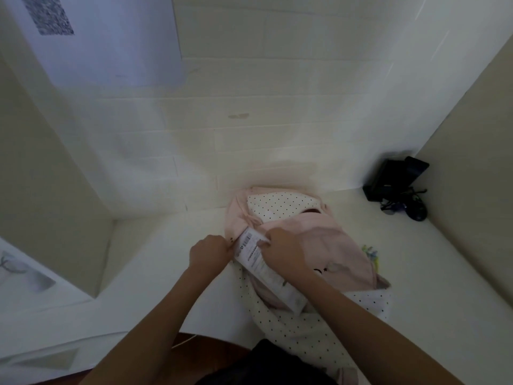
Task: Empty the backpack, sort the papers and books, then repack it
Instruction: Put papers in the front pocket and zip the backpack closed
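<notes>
Paper packet [254,252] lies between hands, left [209,252] gripping backpack [333,245], right [280,247] pinching packet.

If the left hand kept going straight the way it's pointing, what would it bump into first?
Probably the white printed packet sticking out of the pink backpack. The left hand points right toward it and is already at the backpack's edge beside it. Depth is hard to judge from this view.
</notes>
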Demonstrator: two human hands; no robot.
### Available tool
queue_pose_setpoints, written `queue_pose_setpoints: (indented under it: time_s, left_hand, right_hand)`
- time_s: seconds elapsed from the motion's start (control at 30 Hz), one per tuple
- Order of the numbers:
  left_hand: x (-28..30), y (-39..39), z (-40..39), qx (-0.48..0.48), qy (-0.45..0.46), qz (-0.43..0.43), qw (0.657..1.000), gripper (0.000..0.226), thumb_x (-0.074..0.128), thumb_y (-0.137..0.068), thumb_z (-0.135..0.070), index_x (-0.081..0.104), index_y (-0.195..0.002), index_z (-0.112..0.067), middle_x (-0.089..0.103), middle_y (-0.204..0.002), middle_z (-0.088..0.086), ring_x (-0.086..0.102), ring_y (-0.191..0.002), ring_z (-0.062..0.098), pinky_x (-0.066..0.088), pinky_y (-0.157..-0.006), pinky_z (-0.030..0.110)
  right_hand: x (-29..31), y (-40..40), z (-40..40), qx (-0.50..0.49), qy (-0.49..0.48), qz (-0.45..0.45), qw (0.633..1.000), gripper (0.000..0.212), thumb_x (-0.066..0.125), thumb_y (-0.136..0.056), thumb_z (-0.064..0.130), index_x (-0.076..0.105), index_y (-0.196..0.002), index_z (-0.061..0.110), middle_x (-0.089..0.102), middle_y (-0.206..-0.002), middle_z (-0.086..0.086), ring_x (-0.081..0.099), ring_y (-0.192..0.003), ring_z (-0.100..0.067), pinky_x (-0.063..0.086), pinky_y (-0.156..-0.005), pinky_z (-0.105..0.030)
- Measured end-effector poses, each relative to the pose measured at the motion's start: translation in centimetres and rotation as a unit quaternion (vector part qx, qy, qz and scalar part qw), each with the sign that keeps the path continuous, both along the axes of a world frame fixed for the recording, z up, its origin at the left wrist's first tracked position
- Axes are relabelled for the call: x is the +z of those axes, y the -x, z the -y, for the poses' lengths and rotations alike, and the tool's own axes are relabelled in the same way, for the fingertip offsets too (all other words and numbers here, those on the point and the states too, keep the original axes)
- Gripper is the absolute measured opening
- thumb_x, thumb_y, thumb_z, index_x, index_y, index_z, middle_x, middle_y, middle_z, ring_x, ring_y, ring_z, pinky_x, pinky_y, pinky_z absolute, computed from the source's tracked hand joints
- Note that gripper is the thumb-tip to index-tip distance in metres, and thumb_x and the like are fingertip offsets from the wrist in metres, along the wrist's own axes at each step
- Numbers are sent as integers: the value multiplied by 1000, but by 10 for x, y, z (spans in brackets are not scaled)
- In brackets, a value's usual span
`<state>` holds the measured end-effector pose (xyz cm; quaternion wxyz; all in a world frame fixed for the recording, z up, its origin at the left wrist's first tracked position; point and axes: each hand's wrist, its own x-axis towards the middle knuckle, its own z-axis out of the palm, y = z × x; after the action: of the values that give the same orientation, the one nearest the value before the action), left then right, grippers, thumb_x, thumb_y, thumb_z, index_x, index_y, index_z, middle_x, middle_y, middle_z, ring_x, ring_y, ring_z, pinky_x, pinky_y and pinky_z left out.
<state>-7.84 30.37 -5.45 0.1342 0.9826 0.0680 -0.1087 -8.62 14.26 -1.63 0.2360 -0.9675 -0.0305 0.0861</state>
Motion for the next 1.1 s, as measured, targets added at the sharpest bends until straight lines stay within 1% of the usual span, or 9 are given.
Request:
queue_pose_setpoints:
  time_s: [0.1,0.17,0.23,0.4,0.63,0.77,0.9,1.0,1.1]
  left_hand:
    - [-9,-1,2,76,75,-26,994,33,52,-87,-38,55,-70,-11,55,-69,2,62,-72,23,45,-61,26]
    - [-15,1,4,94,77,-46,991,31,53,-87,-38,63,-87,-9,64,-88,8,65,-85,26,49,-69,29]
    - [-23,6,8,92,59,-56,992,38,45,-92,-40,63,-100,-7,65,-103,11,64,-94,28,49,-76,31]
    - [-20,7,16,8,-12,-13,1000,38,33,-99,-33,62,-101,-8,65,-105,8,65,-95,26,48,-73,29]
    - [-20,4,13,-80,-88,17,993,27,40,-97,-24,61,-105,-11,65,-100,8,66,-91,26,49,-68,30]
    - [-19,2,5,-75,-70,26,994,45,28,-101,-36,61,-100,-5,64,-101,12,65,-92,30,50,-73,34]
    - [-12,-9,-4,36,9,44,998,48,31,-97,-47,55,-101,-5,65,-100,14,64,-91,33,46,-70,33]
    - [3,-28,-12,5,-74,32,997,34,41,-97,-34,54,-111,-6,63,-106,11,63,-98,32,46,-71,33]
    - [15,-25,-3,-79,-133,23,988,19,46,-92,-12,62,-104,-12,66,-104,7,65,-96,28,50,-75,32]
  right_hand:
    - [2,3,-3,1,7,5,1000,22,43,-98,30,49,-84,14,56,-83,1,59,-74,-18,50,-62,-27]
    - [3,5,-8,8,20,24,999,19,42,-99,28,44,-85,16,48,-79,4,52,-75,-16,42,-64,-27]
    - [4,3,-13,6,24,29,999,18,42,-100,27,49,-88,14,50,-80,2,49,-76,-15,38,-65,-25]
    - [-3,-9,-24,-18,51,24,998,22,42,-100,23,59,-106,10,64,-105,-5,62,-90,-18,49,-75,-25]
    - [-1,-10,-26,-37,-12,10,999,24,46,-97,19,46,-117,5,61,-110,-11,59,-102,-26,34,-68,-26]
    - [2,-16,-44,65,29,-6,997,43,40,-98,12,30,-140,7,58,-121,-13,60,-105,-28,46,-80,-32]
    - [6,-17,-48,147,85,-23,985,36,40,-97,14,39,-131,3,53,-124,-17,53,-110,-32,42,-86,-38]
    - [5,-9,-55,136,99,-14,986,31,39,-99,16,44,-127,3,53,-126,-14,51,-116,-29,41,-90,-36]
    - [5,-18,-64,100,127,-28,987,34,43,-97,9,39,-130,1,55,-126,-14,56,-114,-28,45,-89,-36]
